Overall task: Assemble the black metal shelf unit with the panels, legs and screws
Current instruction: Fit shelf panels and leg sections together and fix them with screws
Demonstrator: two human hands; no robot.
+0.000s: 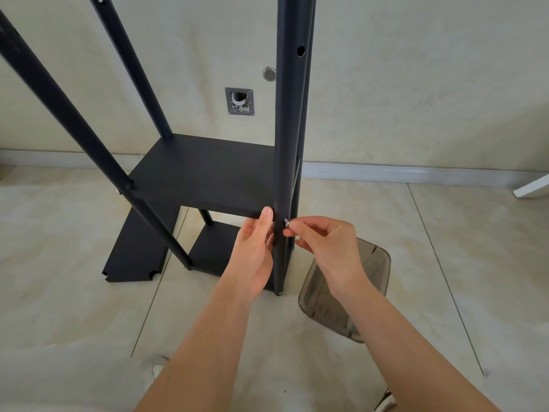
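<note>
The black shelf unit stands on the floor with a mounted upper panel (pixel 205 173) and a lower panel (pixel 214 248) between black tube legs. The near right leg (pixel 286 129) rises in front of me. My left hand (pixel 255 248) holds this leg at the corner of the upper panel, its fingers behind the tube and the thumb pointing up against the panel edge. My right hand (pixel 323 245) pinches a small silver screw (pixel 286 222) and holds it against the leg's right side, level with the upper panel.
A loose black panel (pixel 133 257) with notched corners lies on the tiled floor at the left. A smoky translucent plastic tray (pixel 371 281) sits on the floor under my right wrist. The wall with a metal outlet box (pixel 240 101) stands behind. A white object (pixel 531 187) pokes in at the right.
</note>
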